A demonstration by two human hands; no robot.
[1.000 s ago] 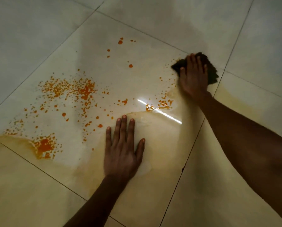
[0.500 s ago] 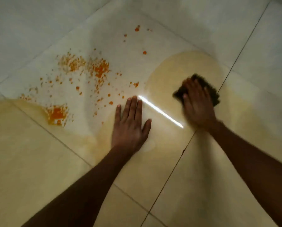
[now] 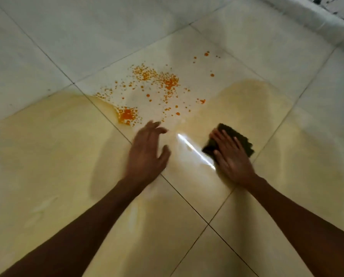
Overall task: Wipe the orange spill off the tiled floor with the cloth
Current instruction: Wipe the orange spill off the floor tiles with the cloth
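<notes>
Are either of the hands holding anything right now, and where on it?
The right hand presses flat on the near part of a dark, crumpled cloth. The left hand holds nothing.

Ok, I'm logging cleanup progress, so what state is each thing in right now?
Cloth: dark, flat on the floor, pressed under the right hand.
Right hand: palm down on the cloth, fingers spread.
Left hand: open, blurred, holds nothing; contact with the floor unclear.
Spill: orange droplets unwiped on the tile beyond the hands.
Floor: pale yellow wet smear around both hands; dry and clean farther off.
</notes>
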